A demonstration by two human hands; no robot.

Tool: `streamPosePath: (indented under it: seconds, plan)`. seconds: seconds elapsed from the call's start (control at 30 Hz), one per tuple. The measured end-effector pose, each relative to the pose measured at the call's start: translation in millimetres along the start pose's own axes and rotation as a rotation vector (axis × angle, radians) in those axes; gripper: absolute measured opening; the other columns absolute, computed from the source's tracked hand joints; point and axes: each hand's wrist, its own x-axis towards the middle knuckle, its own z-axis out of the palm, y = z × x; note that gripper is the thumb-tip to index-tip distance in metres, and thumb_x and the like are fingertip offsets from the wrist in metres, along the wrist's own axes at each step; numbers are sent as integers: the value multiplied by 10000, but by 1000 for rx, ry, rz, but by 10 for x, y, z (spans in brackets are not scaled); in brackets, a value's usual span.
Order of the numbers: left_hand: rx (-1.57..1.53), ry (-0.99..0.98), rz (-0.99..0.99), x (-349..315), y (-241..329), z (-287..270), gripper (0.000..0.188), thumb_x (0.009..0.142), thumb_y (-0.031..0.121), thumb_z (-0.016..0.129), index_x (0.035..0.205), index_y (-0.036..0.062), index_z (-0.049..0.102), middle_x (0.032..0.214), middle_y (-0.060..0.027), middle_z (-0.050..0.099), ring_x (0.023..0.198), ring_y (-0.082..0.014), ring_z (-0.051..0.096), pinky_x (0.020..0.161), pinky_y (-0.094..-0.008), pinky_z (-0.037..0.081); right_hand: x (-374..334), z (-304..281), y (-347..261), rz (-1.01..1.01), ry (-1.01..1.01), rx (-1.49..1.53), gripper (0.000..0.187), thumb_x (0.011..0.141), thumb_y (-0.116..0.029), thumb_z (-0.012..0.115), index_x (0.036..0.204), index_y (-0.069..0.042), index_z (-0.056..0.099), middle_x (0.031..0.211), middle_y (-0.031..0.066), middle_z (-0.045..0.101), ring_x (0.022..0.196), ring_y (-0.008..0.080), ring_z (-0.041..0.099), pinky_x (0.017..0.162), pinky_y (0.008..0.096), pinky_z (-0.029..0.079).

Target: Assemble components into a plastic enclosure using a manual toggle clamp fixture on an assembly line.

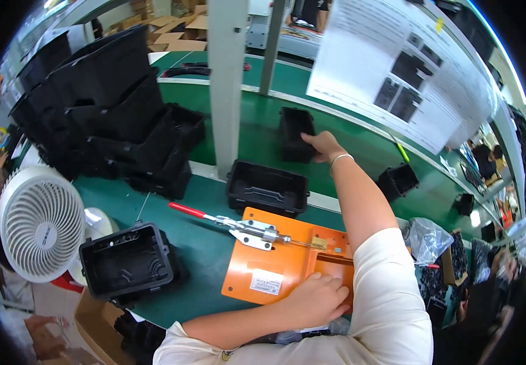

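Observation:
Reaching forward past the pale post, my right hand [325, 146] is closed on the near right rim of a black plastic box [297, 137] over the green belt. My left hand [316, 299] lies at the near edge of an orange fixture plate [238, 267], with fingers curled together; whatever they hold is hidden beneath them. A toggle clamp [257, 232] with a red handle is mounted on the plate, its rod pointing right toward a small brass-coloured block [318, 243]. Just beyond the plate stands an open black box [267, 187].
Nested black boxes [111, 103] rise at the left, behind a white fan [45, 225]. Another open black box [128, 260] sits at the table's left edge. A post [224, 85] stands ahead; printed sheets [391, 67] hang at upper right. Further right, a black box [398, 181] is on the belt.

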Motion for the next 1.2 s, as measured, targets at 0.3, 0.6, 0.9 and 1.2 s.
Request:
streamPosePath:
  seconds: [0.3, 0.6, 0.9, 1.2]
  plan:
    - [-213, 118, -20, 14, -29, -95, 201, 820, 206, 669, 847, 35, 568, 818, -109, 554, 759, -282, 567, 669, -401, 443, -193, -664, 98, -243, -381, 436, 177, 817, -150, 599, 881, 14, 619, 778, 58, 625, 658, 167, 617, 585, 279, 521]
    - [247, 1193, -431, 147, -716, -1358, 471, 815, 227, 706, 1146, -41, 504, 1119, -205, 501, 1090, -339, 495, 960, -401, 389, -1241, -626, -281, -228, -470, 163, 649, 839, -434, 676, 1304, -22, 488, 1191, 136, 570, 1037, 259, 545, 830, 465, 473]
    - [-795, 819, -850, 596, -1375, -1453, 355, 657, 164, 664, 878, -114, 656, 862, -222, 671, 775, -317, 662, 711, -410, 513, -1264, -503, 39, 213, -390, 778, 265, 805, -115, 605, 1040, 0, 565, 956, 165, 616, 857, 335, 606, 752, 567, 507]
    - [-526, 713, -357, -346, 393, -1553, 754, 652, 159, 675, 1310, -79, 394, 1220, -224, 342, 1167, -367, 409, 1044, -348, 354, -3107, -1781, -425, -752, -144, 542, 420, 890, -164, 529, 1275, 4, 522, 1294, 178, 540, 1179, 251, 532, 1027, 359, 402]
